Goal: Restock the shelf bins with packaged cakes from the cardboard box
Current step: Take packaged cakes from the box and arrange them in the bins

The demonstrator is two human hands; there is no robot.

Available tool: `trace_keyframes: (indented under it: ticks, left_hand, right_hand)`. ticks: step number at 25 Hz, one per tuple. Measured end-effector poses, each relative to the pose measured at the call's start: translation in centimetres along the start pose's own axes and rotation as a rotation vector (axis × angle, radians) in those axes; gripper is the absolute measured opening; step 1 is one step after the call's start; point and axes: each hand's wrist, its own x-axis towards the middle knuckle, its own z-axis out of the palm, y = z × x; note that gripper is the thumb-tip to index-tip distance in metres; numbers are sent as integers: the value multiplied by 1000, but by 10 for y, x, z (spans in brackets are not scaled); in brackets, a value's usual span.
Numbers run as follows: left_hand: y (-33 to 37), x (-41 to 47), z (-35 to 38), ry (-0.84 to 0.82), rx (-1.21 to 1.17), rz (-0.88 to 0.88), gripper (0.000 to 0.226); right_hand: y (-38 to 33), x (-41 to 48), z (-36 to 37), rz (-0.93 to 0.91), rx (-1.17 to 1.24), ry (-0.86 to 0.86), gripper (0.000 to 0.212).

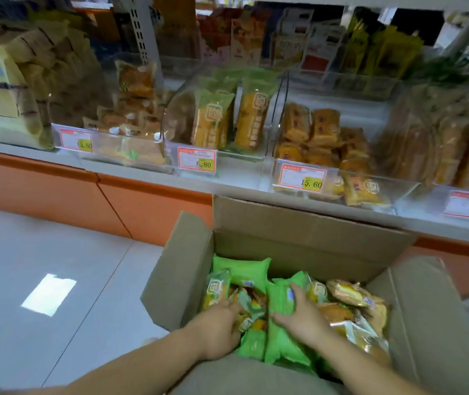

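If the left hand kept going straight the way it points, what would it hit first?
Probably the loose packs in the middle of the box; the left hand points up and right, fingertips at them. Depth is unclear.

matt cardboard box [307, 223], glossy plastic cake wrappers [282, 332]
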Motion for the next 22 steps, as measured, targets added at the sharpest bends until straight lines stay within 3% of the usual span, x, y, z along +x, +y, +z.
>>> trace_keyframes:
  ticks: [2,4,5,8,11,15,20,22]
  left_hand:
    - [-4,5,11,74,-54,-85,62]
    - [-14,17,15,196,-105,-242,69]
    - [-19,24,15,211,-149,-329,72]
    - [-19,41,18,168,-200,-517,86]
    - [-8,52,21,218,-169,-615,74]
    - [-2,55,19,286,-275,-513,66]
    - [19,43,-8,377,-786,-308,57]
    - [27,35,-19,273,-1044,-209,48]
  right_hand:
    - [5,0,-4,72,325,24,97]
    - [10,-1,-16,113,557,10,82]
    - [14,-2,-20,126,651,-26,75]
    - [26,-5,-20,138,912,-148,77]
    - [31,-8,-15,121,1169,-254,80]
    - [27,-14,-18,107,1370,-441,54]
    - [18,-21,-15,112,1318,-464,44]
    - [17,-22,-17,123,1332,-421,44]
